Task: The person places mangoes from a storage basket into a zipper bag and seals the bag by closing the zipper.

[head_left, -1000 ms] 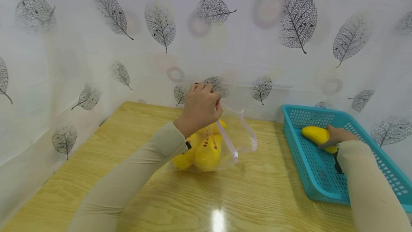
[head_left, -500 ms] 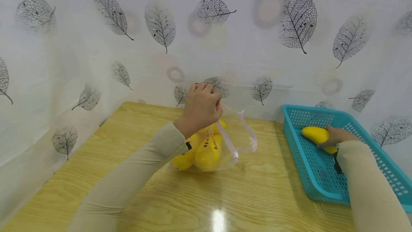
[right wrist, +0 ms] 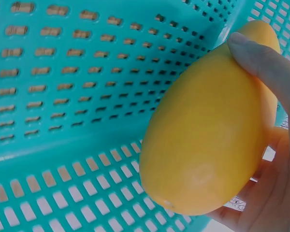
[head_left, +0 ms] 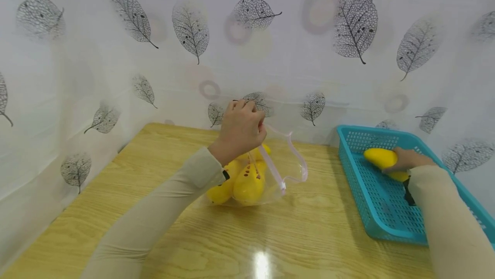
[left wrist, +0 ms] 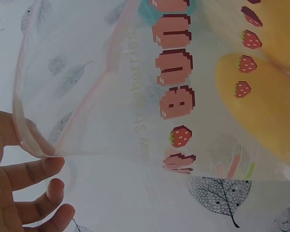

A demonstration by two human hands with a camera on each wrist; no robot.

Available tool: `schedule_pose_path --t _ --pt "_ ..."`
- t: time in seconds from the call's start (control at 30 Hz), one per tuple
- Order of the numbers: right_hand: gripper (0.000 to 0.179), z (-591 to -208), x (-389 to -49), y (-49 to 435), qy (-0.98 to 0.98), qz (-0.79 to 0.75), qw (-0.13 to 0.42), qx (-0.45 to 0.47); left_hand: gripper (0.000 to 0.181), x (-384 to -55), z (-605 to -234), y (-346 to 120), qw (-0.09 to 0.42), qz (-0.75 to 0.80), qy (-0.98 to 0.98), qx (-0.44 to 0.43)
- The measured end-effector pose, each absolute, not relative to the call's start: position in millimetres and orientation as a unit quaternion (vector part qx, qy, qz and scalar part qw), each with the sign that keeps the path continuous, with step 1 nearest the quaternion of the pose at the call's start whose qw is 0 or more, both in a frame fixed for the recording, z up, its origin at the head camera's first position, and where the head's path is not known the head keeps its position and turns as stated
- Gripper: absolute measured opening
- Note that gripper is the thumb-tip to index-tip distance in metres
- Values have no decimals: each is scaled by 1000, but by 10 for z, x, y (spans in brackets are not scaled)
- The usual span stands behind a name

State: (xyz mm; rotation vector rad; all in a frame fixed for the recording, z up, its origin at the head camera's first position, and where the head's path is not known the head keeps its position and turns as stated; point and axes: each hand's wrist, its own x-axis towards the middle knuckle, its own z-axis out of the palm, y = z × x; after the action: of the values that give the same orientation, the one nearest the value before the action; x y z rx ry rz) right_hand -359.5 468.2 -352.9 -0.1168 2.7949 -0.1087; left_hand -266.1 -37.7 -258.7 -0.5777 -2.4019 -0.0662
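On a wooden table, we pinched a clear zip bag of yellow fruit by its mouth with our left hand, while our right hand gripped a mango inside a turquoise basket.

Wood-grain table; on it, clear bag, turquoise basket

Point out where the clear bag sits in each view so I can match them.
Head: clear bag mid-picture, its rim pinched by the left hand.
Left wrist: spans the upper picture, red print near the centre.
Right wrist: not in it.
Shared landmark: leaf-print backdrop, in the head and left wrist views.
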Motion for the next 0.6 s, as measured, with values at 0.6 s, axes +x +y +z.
schedule_pose_path --t 0.6 --pt "87 -3224 -3408 4464 988 -4 104 -112 19 -2664 -2599 -358 338 -27 -913 -225"
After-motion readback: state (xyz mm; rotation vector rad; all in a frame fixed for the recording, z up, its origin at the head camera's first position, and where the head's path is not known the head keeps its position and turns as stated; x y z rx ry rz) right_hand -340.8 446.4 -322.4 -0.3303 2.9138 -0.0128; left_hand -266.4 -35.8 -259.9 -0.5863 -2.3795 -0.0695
